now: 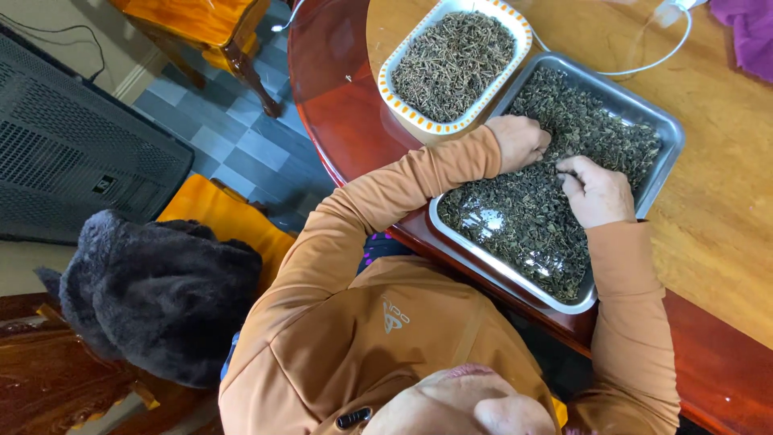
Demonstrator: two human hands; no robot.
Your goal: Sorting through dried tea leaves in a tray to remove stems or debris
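Note:
A rectangular metal tray (662, 121) sits on a round wooden table (725, 209), near its edge. It holds a layer of dark dried leaves (523, 225). Both my hands are in the tray, and both sleeves are orange. My left hand (519, 141) rests at the tray's upper left side with fingers curled into the leaves. My right hand (597, 192) lies on the middle of the leaves, its fingertips pinched together on them. The two hands are a short gap apart.
A white oblong dish with an orange patterned rim (390, 90), full of similar dried bits, stands beyond the tray. A white cable (654, 63) and purple cloth (753, 32) lie farther back. A dark fuzzy garment (153, 290) lies on an orange seat at the left.

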